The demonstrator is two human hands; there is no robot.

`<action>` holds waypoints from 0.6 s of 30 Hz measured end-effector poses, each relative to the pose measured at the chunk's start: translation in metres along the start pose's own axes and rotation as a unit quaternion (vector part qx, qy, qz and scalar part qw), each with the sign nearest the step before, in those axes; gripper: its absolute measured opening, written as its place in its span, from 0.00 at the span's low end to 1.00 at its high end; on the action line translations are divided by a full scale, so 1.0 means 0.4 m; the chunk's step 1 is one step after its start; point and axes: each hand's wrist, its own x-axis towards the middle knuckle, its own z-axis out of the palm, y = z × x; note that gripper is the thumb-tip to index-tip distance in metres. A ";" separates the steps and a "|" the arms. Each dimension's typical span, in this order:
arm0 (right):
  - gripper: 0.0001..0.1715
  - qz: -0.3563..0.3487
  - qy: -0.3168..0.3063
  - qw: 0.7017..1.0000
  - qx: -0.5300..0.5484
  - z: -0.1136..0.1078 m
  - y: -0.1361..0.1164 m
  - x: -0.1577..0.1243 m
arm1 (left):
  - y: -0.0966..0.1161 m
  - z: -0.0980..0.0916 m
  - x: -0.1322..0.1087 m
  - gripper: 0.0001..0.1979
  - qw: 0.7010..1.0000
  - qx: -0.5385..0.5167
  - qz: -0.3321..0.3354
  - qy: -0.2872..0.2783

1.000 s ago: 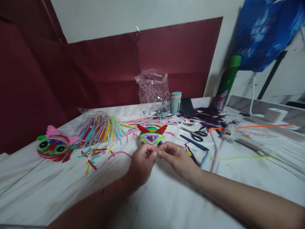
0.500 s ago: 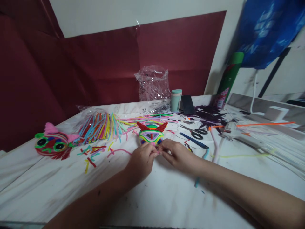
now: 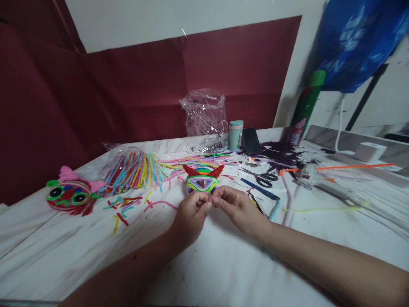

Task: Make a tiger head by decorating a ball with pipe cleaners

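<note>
My left hand and my right hand meet fingertip to fingertip, each closed in a pinch. Between them a tiny bit of pink pipe cleaner shows; most of it is hidden by the fingers. Just behind the fingers lies a small mask covered in coloured pipe cleaners, with two red horns; its lower part is hidden by my hands. Left of my left hand, a long pink pipe cleaner rests on the table. Cut pieces of pipe cleaner are scattered farther left.
A second decorated mask lies at the left, beside a bundle of pipe cleaners. Black-handled scissors, a dark blue tool and a glue gun lie at the right. Behind stand a green cup and a clear plastic bag.
Both hands stay close together near the mask. My right hand has turned slightly, and its fingers have risen a little, with the fingertips now pressed against the left hand's.
</note>
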 end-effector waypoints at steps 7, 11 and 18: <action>0.08 -0.095 -0.048 0.962 -0.252 -0.033 -0.018 0.010 | -0.011 -0.018 0.007 0.08 0.982 0.142 0.125 -0.018; 0.07 -0.165 -0.097 0.916 -0.352 -0.041 -0.024 0.006 | -0.016 -0.014 0.000 0.10 0.961 0.203 0.183 -0.050; 0.09 -0.192 -0.135 0.872 -0.429 -0.037 -0.021 -0.007 | -0.019 -0.007 -0.004 0.09 0.947 0.226 0.215 -0.075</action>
